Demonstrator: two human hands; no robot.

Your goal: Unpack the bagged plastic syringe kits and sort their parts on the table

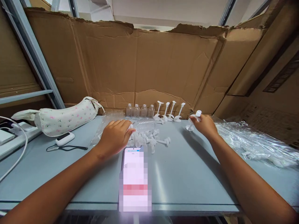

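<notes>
My left hand (115, 137) rests palm down on the grey table (187, 174), its fingers curled onto a pile of small white pump parts (149, 140). A clear bottle (144, 125) lies on its side just past the pile. My right hand (204, 124) is closed around a white pump head (195, 119) that it holds upright on the table. Behind, several small clear bottles (140, 111) stand in a row, and beside them several assembled white pumps (169, 111) stand upside down.
A phone (135, 177) lies lit near the front edge. A floral pouch (65, 118), a small white device (64, 139) with a cord and white cables lie at the left. Clear plastic bags (252, 141) lie at the right. Torn cardboard (151, 65) walls the back.
</notes>
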